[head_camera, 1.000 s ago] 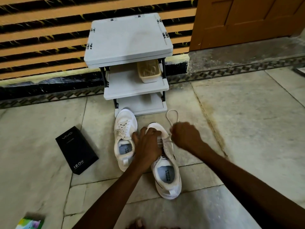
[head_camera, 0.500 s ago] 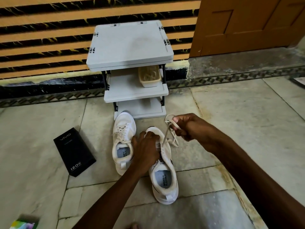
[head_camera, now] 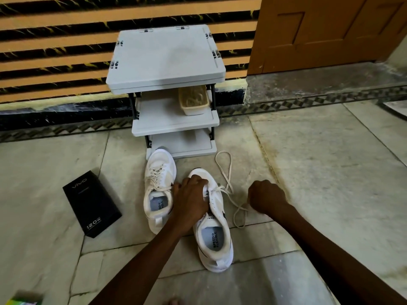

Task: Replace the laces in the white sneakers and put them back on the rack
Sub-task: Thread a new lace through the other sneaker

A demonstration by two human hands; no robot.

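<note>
Rack (head_camera: 165,58): three shelves, by wall.
Box (head_camera: 91,203): black, on floor (head_camera: 319,172), left of sneakers.
Far sneaker (head_camera: 159,172): laced, toe at rack base.
Near sneaker (head_camera: 217,238): on floor beside it, partly unlaced.
Basket (head_camera: 193,100): on middle shelf.
Left hand (head_camera: 190,201): grips near sneaker's upper.
Right hand (head_camera: 267,198): clenched on lace (head_camera: 229,172), right of sneaker; lace trails loose over floor.

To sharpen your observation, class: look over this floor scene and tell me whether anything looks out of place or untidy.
Yes. The lace of the right-hand sneaker trails loose over the floor in loops, gripped by the right hand, while the other sneaker is laced up. A black box lies askew on the tiles.
</note>
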